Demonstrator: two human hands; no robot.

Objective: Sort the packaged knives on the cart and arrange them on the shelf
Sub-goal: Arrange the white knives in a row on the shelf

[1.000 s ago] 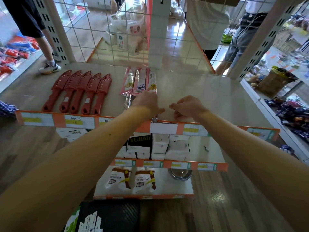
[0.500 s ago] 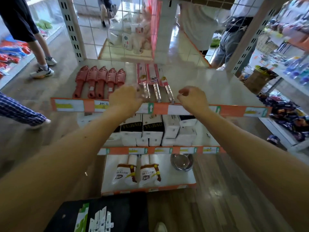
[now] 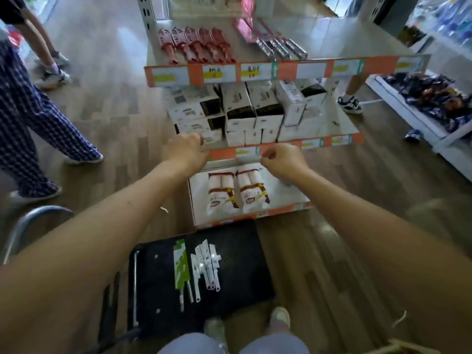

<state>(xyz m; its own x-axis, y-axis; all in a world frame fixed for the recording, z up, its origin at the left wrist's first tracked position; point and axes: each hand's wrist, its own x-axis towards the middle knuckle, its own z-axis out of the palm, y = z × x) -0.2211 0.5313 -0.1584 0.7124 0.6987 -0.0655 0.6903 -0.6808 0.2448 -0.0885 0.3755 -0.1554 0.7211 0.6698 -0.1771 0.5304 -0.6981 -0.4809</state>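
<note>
Left hand (image 3: 185,152) and right hand (image 3: 283,159), each with fingers loosely curled and nothing visible in it, hang side by side in front of the price rail of the middle shelf (image 3: 329,141). They are apart from each other and well apart from the cart (image 3: 240,284). Neither touches a package.

On the cart's black deck, left of its centre, lie the goods not yet sorted:
- One green-carded knife (image 3: 180,267) lies lengthwise, its handle toward the near edge.
- Just beside it on the right is a fanned heap of white packaged knives (image 3: 207,267), overlapping one another.

The top shelf (image 3: 344,39) already carries a row of red sheathed knives (image 3: 196,44) at its left front and a few pink-carded knives (image 3: 278,47) near the middle of its front edge.

Handling, as judged: each package is probably light, flat and fairly stiff, with a slick plastic face. The blades are covered, so the risk is slipping rather than cutting. The white ones would likely slide apart if lifted as a loose fan. Squaring them first, then pinching across the long edges near the handle end, seems the surest hold. The green one can be taken singly by its card edges.
</note>
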